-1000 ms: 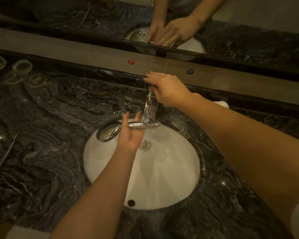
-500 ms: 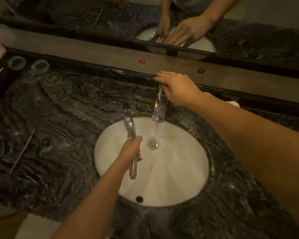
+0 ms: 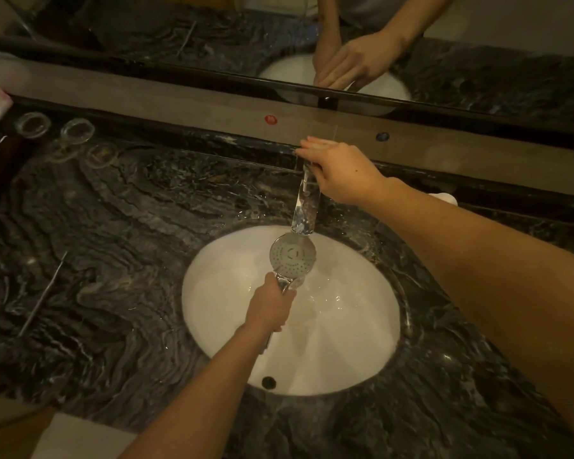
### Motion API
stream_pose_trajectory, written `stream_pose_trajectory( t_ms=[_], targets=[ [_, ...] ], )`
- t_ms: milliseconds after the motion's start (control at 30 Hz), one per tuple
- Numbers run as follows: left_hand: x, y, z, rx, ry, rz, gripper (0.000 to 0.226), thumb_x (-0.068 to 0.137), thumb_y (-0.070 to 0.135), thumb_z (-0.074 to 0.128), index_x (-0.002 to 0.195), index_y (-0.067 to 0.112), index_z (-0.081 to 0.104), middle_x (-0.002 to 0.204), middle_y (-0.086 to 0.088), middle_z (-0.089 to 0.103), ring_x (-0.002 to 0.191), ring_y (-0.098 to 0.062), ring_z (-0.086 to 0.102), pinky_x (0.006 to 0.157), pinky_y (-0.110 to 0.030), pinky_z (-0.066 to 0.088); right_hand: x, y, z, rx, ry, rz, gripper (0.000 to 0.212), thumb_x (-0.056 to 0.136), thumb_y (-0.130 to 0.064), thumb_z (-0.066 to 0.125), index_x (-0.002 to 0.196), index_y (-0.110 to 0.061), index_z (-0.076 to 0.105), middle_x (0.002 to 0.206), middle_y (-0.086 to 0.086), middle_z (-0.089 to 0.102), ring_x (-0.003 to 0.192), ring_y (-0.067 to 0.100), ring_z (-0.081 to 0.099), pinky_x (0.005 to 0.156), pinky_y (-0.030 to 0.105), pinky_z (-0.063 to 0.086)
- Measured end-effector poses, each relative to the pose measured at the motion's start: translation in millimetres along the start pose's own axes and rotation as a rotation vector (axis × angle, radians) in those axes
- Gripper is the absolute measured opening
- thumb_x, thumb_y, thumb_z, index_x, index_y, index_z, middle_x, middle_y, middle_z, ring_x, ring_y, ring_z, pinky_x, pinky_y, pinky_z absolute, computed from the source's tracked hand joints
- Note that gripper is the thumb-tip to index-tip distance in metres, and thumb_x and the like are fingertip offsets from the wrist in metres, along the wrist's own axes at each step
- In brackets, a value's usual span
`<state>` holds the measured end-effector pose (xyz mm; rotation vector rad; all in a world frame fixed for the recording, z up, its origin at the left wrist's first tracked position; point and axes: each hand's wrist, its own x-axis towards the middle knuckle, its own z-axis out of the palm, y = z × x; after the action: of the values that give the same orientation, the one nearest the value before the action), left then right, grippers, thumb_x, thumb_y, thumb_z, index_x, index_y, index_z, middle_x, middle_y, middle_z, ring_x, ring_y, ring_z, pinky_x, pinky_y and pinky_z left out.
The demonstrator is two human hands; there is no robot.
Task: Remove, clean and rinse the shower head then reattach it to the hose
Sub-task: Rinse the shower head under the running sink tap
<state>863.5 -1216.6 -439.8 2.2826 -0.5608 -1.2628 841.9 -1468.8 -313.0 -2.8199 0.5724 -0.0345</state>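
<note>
The left hand (image 3: 272,308) is curled tight around the handle of the round, shiny silver shower head (image 3: 292,256). It holds the shower head up over the white oval sink bowl (image 3: 345,326), with the flat face full of little holes turned up. The round face sits right under the tip of the long shiny metal tap (image 3: 305,207), very close to it.

The right hand (image 3: 340,170) lies on top of the back end of the tap. Its fingers are out straight and flat, pointing to the left. They are not wrapped around anything.

The sink bowl is set down into the dark table (image 3: 130,226) made of black stone with wavy grey lines. The stone looks wet and shiny near the tap. A small dark hole (image 3: 268,381) shows in the near wall of the bowl.

On the far left of the table stand three clear round glass cups (image 3: 77,130), close together. A thin grey stick (image 3: 42,294) lies on the table to the left of the sink, well apart from it.

Behind the tap runs a brown ledge (image 3: 179,104) with a small red dot (image 3: 271,119) and a small blue dot (image 3: 382,136). Above it a big mirror (image 3: 179,34) shows both arms and the sink again.
</note>
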Motion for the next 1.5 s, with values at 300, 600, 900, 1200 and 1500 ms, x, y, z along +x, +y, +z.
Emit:
stream_pose_trajectory(
  t_ms=[300,600,900,1200,1500],
  targets=[
    [12.3,15.0,7.3,0.071,0.089,0.105,0.034,0.099,0.042,0.057,0.117,0.015,0.047,0.095,-0.011,0.066,0.084,-0.036,0.068,0.07,-0.053,0.06,1.2,2.1,1.3,0.005,0.013,-0.01,0.048,0.099,-0.014,0.046,0.147,-0.02,0.048,0.156,0.0,0.04,0.147,0.016,0.031,0.116,0.044,0.034],
    [16.0,20.7,5.4,0.076,0.115,0.126,0.033,0.098,0.041,0.06,0.116,0.015,0.048,0.097,-0.01,0.066,0.085,-0.036,0.068,0.071,-0.053,0.06,1.8,2.7,2.1,0.006,0.018,-0.02,0.047,0.099,-0.015,0.048,0.146,-0.02,0.048,0.156,0.001,0.041,0.146,0.016,0.032,0.115,0.046,0.036],
    [19.1,21.5,3.6,0.049,0.151,0.16,0.028,0.096,0.038,0.058,0.112,0.017,0.049,0.098,-0.01,0.068,0.082,-0.037,0.067,0.068,-0.053,0.059,2.1,4.5,-0.7,-0.008,0.015,-0.056,0.046,0.101,-0.017,0.048,0.147,-0.017,0.048,0.156,0.002,0.04,0.147,0.016,0.031,0.117,0.04,0.033],
    [17.9,20.4,4.5,0.027,0.146,0.161,0.025,0.096,0.039,0.058,0.109,0.019,0.049,0.093,-0.006,0.067,0.08,-0.034,0.067,0.069,-0.052,0.059,2.9,5.0,2.7,0.007,0.028,-0.037,0.045,0.101,-0.018,0.047,0.145,-0.019,0.05,0.155,0.001,0.042,0.146,0.015,0.033,0.114,0.044,0.037],
    [19.1,12.5,5.4,0.026,0.172,0.161,0.026,0.097,0.041,0.057,0.108,0.018,0.048,0.091,-0.009,0.068,0.08,-0.036,0.067,0.067,-0.051,0.059,2.9,5.2,3.4,0.0,0.039,-0.038,0.045,0.1,-0.018,0.048,0.145,-0.019,0.051,0.154,0.001,0.043,0.146,0.015,0.034,0.114,0.044,0.037]
  ],
)
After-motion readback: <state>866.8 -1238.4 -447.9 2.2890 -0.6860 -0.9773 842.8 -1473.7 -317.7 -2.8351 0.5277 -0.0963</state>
